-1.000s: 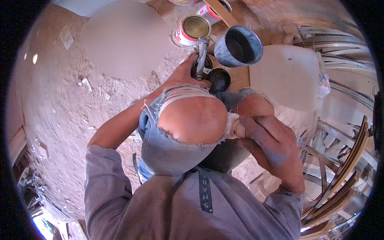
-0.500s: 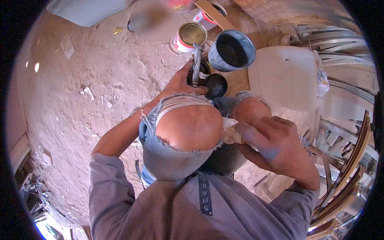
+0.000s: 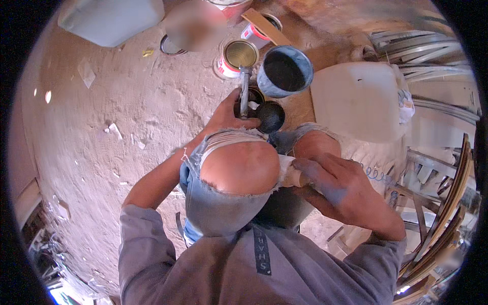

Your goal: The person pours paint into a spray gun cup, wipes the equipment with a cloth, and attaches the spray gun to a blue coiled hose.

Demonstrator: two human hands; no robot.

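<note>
My left hand is closed around a grey, pipe-like metal tool in front of my knees, beside a dark round cup and a dark open can partly hidden behind the tool. My right hand is closed on a pale cloth-like bundle between my ripped-jeans knees; motion blurs its fingers. A blue-grey bucket with dark contents stands just beyond the tool, next to an open paint tin.
Another tin carries a wooden strip. A white jerrycan stands at right, before metal strips and stacked bent boards. A translucent container lies back left. Scraps litter the dirt floor.
The view has shifted, so surroundings appear lower in the picture. My right hand has moved a little on the pale bundle. My left hand keeps its grip on the tool.
</note>
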